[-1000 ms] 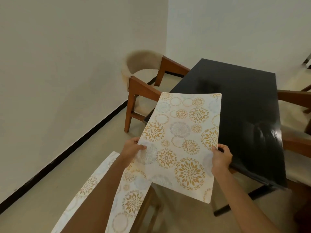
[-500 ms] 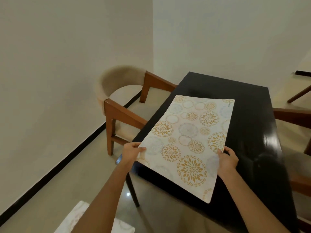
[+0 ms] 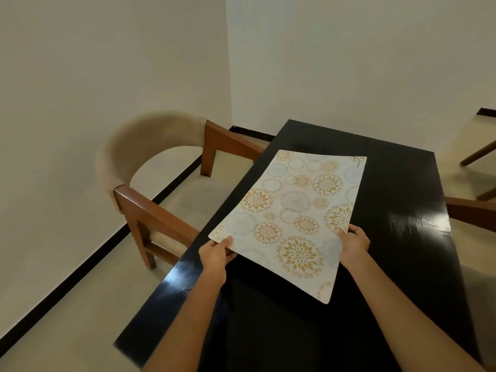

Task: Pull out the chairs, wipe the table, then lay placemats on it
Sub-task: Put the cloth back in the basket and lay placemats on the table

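Note:
A white placemat [image 3: 292, 216] with gold and pale blue flower rings is held over the glossy black table [image 3: 397, 264], slanting towards the far end. My left hand [image 3: 216, 255] pinches its near left corner. Along the right edge, my right hand [image 3: 354, 244] grips the mat with the thumb on top. Whether the mat's far end touches the tabletop I cannot tell.
A wooden armchair [image 3: 150, 205] with a beige curved back stands pulled out on the left, close to the white wall. A second chair's wooden arm [image 3: 469, 210] shows at the right table edge, with another chair leg [image 3: 480, 153] farther back. The table's far end is near the room corner.
I have stepped closer and the mat has moved forward over the tabletop. The other placemats seen at lower left earlier are out of view.

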A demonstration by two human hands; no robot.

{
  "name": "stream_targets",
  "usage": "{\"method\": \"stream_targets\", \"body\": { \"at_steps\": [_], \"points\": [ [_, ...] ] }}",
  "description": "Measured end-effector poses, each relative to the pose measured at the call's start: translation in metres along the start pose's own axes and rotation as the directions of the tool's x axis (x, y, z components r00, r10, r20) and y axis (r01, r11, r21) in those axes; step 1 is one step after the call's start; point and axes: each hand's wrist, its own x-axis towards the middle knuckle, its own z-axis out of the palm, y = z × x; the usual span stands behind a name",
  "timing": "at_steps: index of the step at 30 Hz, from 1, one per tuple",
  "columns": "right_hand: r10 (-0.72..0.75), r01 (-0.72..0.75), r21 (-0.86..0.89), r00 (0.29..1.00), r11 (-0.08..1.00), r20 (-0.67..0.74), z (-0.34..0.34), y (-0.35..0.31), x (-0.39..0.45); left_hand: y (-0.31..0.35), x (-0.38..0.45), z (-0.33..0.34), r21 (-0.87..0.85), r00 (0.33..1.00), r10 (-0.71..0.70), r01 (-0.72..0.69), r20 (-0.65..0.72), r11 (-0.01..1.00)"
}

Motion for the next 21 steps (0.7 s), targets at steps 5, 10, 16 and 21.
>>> {"method": "stream_targets", "body": {
  "at_steps": [5, 10, 16, 21],
  "points": [
    [0.001, -0.001, -0.018, 1.000, 1.000, 0.008, 0.029, -0.004, 0.038, -0.014, 0.032, 0.028, 0.065, 0.986, 0.031, -0.021, -0.166, 0.998],
    [0.024, -0.024, -0.059, 1.000, 0.998, -0.001, 0.040, 0.001, 0.059, -0.027, 0.044, 0.038, 0.232, 0.965, 0.083, -0.025, -0.247, 0.972],
    [0.040, -0.041, -0.083, 0.999, 0.996, -0.011, 0.047, 0.001, 0.063, -0.027, 0.050, 0.038, 0.324, 0.958, 0.098, -0.005, -0.270, 0.946],
    [0.033, -0.033, -0.102, 0.999, 0.994, -0.002, 0.047, 0.001, 0.068, -0.027, 0.053, 0.041, 0.350, 0.957, 0.105, -0.004, -0.270, 0.937]
  ]
}}
